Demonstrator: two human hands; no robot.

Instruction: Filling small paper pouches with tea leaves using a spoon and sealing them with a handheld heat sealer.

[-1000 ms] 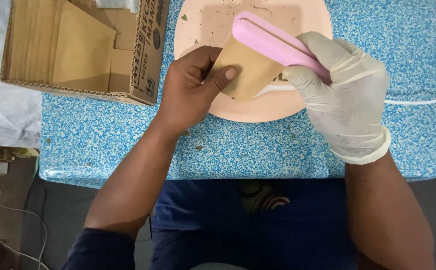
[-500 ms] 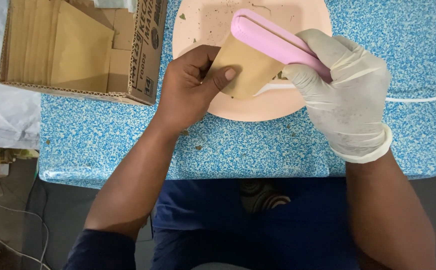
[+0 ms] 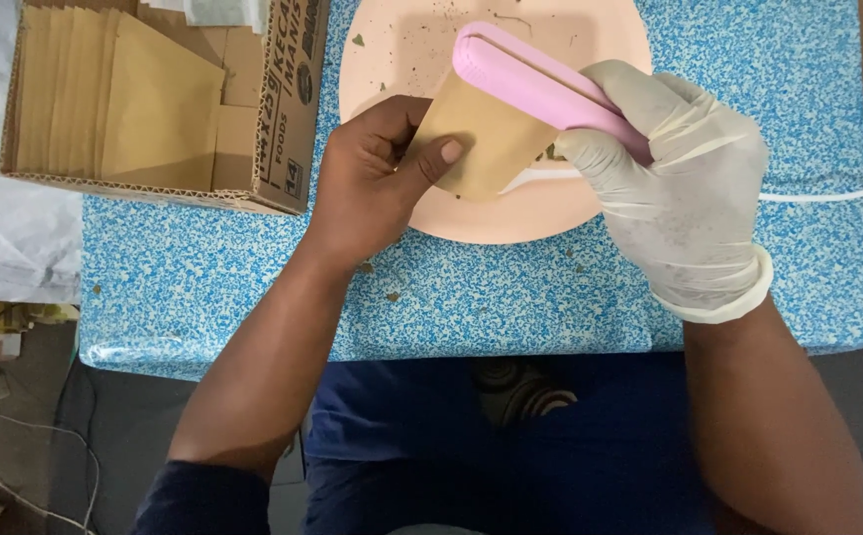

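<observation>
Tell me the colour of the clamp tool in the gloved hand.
Pink clamp tool, head view.

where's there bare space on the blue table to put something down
Bare patches on the blue table: the front strip between the cardboard box and the near edge, and the right side past the gloved right hand, crossed only by a white cord. It is crowded around the pink plate and left hand.
</observation>
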